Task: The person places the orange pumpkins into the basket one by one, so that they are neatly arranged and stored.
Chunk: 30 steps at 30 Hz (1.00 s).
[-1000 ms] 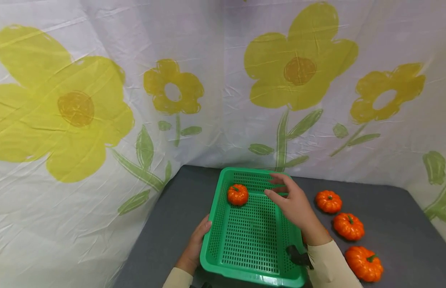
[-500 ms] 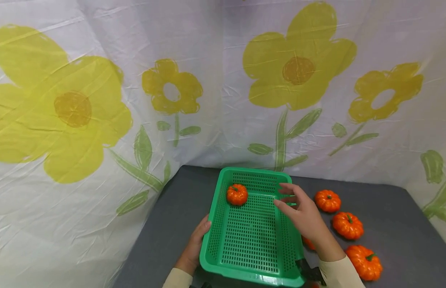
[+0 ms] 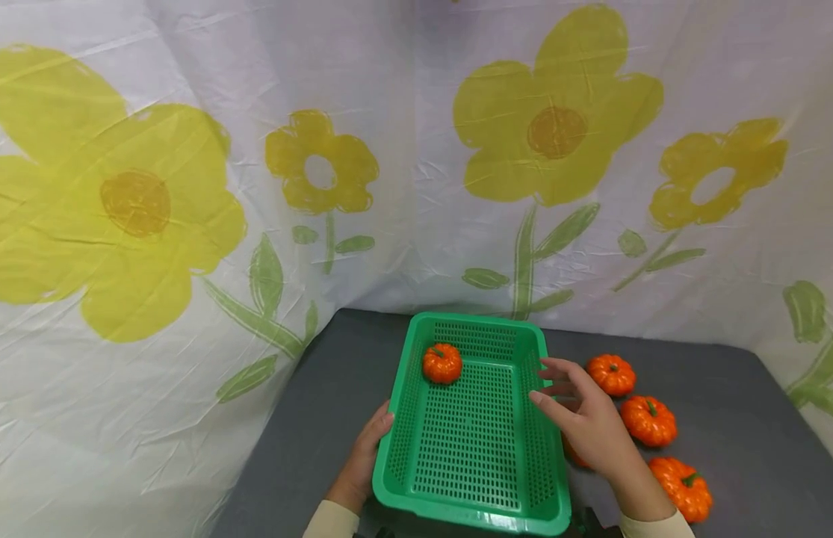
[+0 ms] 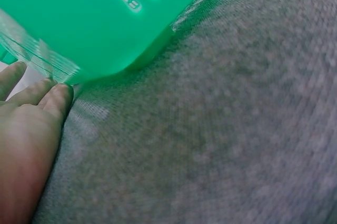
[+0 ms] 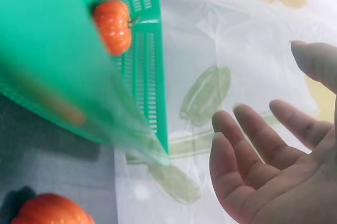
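A green plastic basket (image 3: 470,515) with slotted walls and floor stands on the table. One small orange pumpkin (image 3: 443,364) lies in its far left corner. My left hand (image 3: 365,456) holds the basket's left side, thumb at the rim; in the left wrist view its fingertips (image 4: 60,92) meet the lower outer wall. Over the basket's right rim hovers my right hand (image 3: 594,426), empty, with fingers spread and slightly bent. Just beneath it, another pumpkin (image 3: 573,452) is mostly hidden by the hand and the basket wall.
Three more orange pumpkins (image 3: 611,375), (image 3: 649,421), (image 3: 681,489) sit in a row to the basket's right. The dark grey tabletop (image 3: 302,418) ends at a white curtain (image 3: 416,254) printed with yellow flowers, behind and to the left.
My right hand has moved from above the basket's inside to the right and closer to me, staying empty. The left hand, basket and pumpkins keep their places.
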Each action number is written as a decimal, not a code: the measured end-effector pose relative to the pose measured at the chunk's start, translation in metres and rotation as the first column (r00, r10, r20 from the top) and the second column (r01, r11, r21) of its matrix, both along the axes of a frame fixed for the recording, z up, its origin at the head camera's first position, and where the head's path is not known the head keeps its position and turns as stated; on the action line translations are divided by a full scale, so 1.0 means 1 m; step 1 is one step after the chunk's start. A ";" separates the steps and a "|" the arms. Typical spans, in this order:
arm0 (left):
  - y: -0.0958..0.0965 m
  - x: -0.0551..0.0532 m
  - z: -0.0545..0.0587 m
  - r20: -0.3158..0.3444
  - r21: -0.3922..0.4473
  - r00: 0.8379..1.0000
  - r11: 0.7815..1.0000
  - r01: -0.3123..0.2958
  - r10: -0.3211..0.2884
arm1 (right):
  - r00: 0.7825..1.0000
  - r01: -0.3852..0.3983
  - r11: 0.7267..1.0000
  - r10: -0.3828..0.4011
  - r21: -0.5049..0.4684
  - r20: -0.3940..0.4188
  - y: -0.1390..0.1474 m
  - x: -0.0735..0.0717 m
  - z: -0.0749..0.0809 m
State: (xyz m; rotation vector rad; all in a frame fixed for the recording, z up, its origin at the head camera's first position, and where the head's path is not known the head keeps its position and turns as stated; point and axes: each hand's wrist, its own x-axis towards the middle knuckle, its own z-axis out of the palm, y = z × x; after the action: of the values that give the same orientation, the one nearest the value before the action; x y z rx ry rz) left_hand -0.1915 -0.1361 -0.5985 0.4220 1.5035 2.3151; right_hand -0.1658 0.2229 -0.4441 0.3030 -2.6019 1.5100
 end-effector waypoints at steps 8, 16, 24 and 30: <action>-0.001 -0.001 -0.001 0.001 0.007 1.000 1.000 0.013 -0.013 | 0.999 0.029 0.999 -0.029 0.014 0.040 0.014 0.015 -0.004; -0.002 -0.001 0.001 -0.008 -0.009 1.000 1.000 0.014 -0.014 | 0.993 0.078 0.995 -0.082 0.056 0.081 0.026 0.034 -0.014; -0.001 -0.002 0.000 -0.020 0.008 0.999 1.000 0.026 -0.026 | 0.950 0.108 0.993 -0.118 0.054 0.287 0.042 0.045 -0.031; -0.001 -0.001 -0.001 -0.006 -0.004 1.000 1.000 0.007 -0.007 | 0.922 0.121 0.991 -0.135 0.062 0.363 0.053 0.053 -0.039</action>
State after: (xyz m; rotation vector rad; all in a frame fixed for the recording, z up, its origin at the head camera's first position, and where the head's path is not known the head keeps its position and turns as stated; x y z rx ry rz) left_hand -0.1925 -0.1369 -0.6000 0.4332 1.5070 2.3072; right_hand -0.1128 0.2756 -0.4834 -0.1649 -2.8622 1.6041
